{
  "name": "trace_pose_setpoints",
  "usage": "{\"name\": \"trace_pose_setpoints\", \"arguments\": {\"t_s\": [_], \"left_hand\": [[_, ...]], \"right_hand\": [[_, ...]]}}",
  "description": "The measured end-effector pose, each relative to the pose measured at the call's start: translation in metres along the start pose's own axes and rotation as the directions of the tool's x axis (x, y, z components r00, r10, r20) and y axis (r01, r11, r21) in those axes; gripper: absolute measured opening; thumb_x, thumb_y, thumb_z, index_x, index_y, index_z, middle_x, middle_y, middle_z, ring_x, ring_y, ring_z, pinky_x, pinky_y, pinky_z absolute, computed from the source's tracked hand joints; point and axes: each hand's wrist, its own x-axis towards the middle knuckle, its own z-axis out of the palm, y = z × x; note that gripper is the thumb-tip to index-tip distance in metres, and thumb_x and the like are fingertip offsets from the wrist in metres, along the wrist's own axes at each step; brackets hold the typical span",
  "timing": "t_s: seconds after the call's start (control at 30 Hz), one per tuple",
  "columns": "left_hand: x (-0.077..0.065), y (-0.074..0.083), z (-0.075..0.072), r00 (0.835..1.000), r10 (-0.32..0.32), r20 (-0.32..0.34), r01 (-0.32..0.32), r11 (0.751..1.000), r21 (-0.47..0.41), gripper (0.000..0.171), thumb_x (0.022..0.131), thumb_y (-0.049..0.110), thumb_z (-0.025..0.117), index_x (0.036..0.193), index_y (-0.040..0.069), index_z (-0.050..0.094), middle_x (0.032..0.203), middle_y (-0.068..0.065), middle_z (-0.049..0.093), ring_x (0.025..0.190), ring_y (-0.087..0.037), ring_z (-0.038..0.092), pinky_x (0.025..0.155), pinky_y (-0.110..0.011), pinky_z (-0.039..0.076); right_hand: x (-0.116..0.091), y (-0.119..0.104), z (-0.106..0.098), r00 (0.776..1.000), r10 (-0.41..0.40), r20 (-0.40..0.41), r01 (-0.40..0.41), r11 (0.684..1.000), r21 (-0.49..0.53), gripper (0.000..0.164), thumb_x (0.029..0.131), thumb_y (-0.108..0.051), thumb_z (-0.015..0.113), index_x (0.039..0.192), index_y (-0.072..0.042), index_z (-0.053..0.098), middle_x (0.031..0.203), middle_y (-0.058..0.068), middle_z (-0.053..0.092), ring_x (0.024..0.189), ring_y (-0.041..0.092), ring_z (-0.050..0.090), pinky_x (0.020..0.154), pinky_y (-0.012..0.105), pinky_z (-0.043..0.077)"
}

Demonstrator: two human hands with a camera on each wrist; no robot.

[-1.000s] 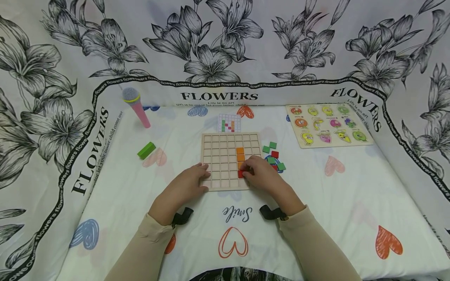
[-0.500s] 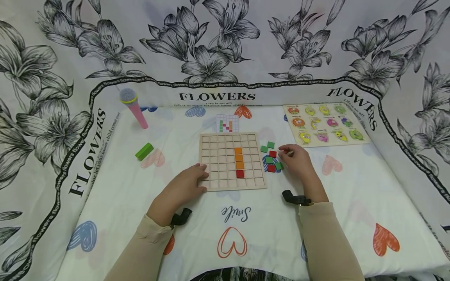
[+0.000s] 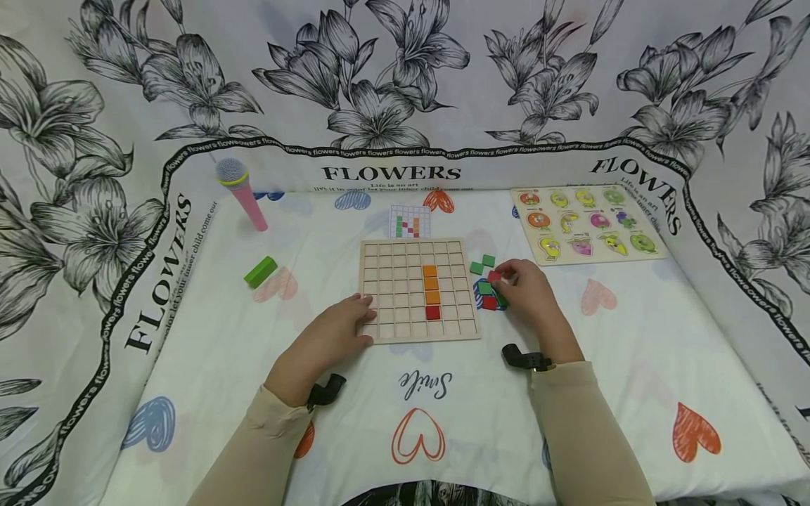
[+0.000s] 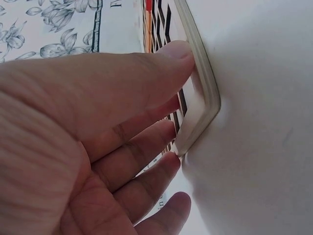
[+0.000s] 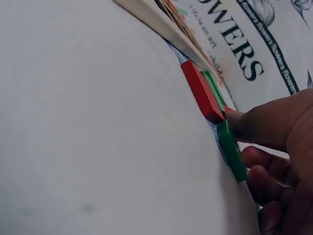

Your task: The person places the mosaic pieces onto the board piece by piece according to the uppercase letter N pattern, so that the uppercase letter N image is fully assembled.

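A square wooden grid board lies in the middle of the head view. One of its columns holds several orange tiles with one red tile below them. My left hand rests along the board's left edge, thumb near the lower corner; the left wrist view shows the thumb tip on the rim. To the right of the board, my right hand pinches a loose red tile between thumb and forefinger. Green tiles and another red tile lie around it, partly hidden by the fingers.
Behind the board lies a pattern card. A fruit picture board is at the back right. To the left are a green block and a pink toy microphone. A flower-printed cloth rises behind.
My right hand has left the red tile in the board, moved right to the loose tiles, and taken hold of a red one there. The left hand has stayed at the board's edge.
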Motion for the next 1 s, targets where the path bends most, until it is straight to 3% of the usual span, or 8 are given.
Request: {"name": "trace_pose_setpoints", "arguments": {"t_s": [0.23, 0.37, 0.43, 0.57, 0.73, 0.8, 1.0], "left_hand": [[-0.002, 0.000, -0.001, 1.000, 0.003, -0.003, -0.003, 1.000, -0.001, 0.048, 0.097, 0.008, 0.081, 0.142, -0.002, 0.069, 0.169, -0.017, 0.048, 0.163, -0.037, 0.038, 0.130, -0.056, 0.037], [-0.002, 0.000, -0.001, 1.000, 0.002, -0.003, -0.002, 1.000, 0.003, 0.047, 0.097, 0.008, 0.081, 0.142, -0.002, 0.069, 0.169, -0.017, 0.049, 0.163, -0.037, 0.038, 0.131, -0.055, 0.037], [-0.002, 0.001, -0.002, 1.000, 0.004, -0.003, -0.004, 1.000, 0.002, 0.047, 0.097, 0.008, 0.081, 0.142, -0.002, 0.069, 0.169, -0.017, 0.049, 0.163, -0.037, 0.038, 0.131, -0.055, 0.036], [-0.003, 0.004, -0.004, 1.000, 0.002, -0.003, -0.002, 1.000, -0.003, 0.047, 0.097, 0.008, 0.081, 0.141, -0.002, 0.069, 0.169, -0.017, 0.049, 0.163, -0.037, 0.038, 0.131, -0.055, 0.036], [-0.002, 0.003, -0.004, 1.000, -0.005, -0.002, 0.005, 1.000, -0.002, 0.047, 0.097, 0.008, 0.081, 0.142, 0.000, 0.070, 0.169, -0.015, 0.049, 0.163, -0.035, 0.038, 0.131, -0.055, 0.036], [-0.001, 0.003, -0.003, 1.000, -0.004, -0.002, 0.003, 1.000, -0.002, 0.047, 0.097, 0.008, 0.081, 0.142, 0.000, 0.070, 0.169, -0.015, 0.050, 0.163, -0.035, 0.038, 0.131, -0.055, 0.036], [-0.001, 0.002, -0.002, 1.000, -0.005, 0.000, 0.005, 1.000, -0.008, 0.047, 0.096, 0.008, 0.081, 0.141, -0.001, 0.070, 0.168, -0.015, 0.050, 0.163, -0.035, 0.038, 0.131, -0.055, 0.036]], "right_hand": [[-0.002, -0.003, 0.001, 0.996, 0.066, -0.064, -0.061, 0.995, 0.079, 0.019, 0.108, -0.018, 0.068, 0.124, -0.010, 0.066, 0.122, 0.014, 0.067, 0.104, 0.031, 0.058, 0.084, 0.034, 0.055], [-0.008, -0.021, 0.004, 0.990, 0.023, -0.139, -0.007, 0.993, 0.115, 0.017, 0.107, -0.021, 0.071, 0.121, -0.010, 0.068, 0.119, 0.011, 0.071, 0.099, 0.028, 0.057, 0.079, 0.032, 0.050], [-0.014, -0.039, 0.010, 0.991, -0.029, -0.134, 0.047, 0.989, 0.137, 0.017, 0.106, -0.021, 0.073, 0.120, -0.012, 0.070, 0.117, 0.009, 0.072, 0.096, 0.027, 0.056, 0.074, 0.034, 0.050], [-0.025, -0.075, 0.031, 0.985, -0.173, 0.007, 0.170, 0.974, 0.147, 0.012, 0.104, -0.019, 0.075, 0.116, -0.016, 0.074, 0.110, 0.004, 0.074, 0.090, 0.026, 0.058, 0.071, 0.034, 0.051], [-0.031, -0.099, 0.063, 0.939, -0.278, 0.204, 0.266, 0.960, 0.083, 0.007, 0.104, -0.019, 0.076, 0.110, -0.020, 0.075, 0.100, -0.001, 0.073, 0.088, 0.022, 0.061, 0.078, 0.032, 0.055], [-0.033, -0.102, 0.070, 0.929, -0.283, 0.237, 0.278, 0.959, 0.057, 0.005, 0.103, -0.019, 0.076, 0.108, -0.020, 0.075, 0.098, -0.001, 0.072, 0.090, 0.022, 0.062, 0.082, 0.033, 0.056], [-0.036, -0.102, 0.073, 0.936, -0.259, 0.240, 0.258, 0.965, 0.036, 0.006, 0.103, -0.019, 0.077, 0.107, -0.022, 0.074, 0.099, -0.003, 0.072, 0.093, 0.021, 0.063, 0.088, 0.035, 0.059]]}}
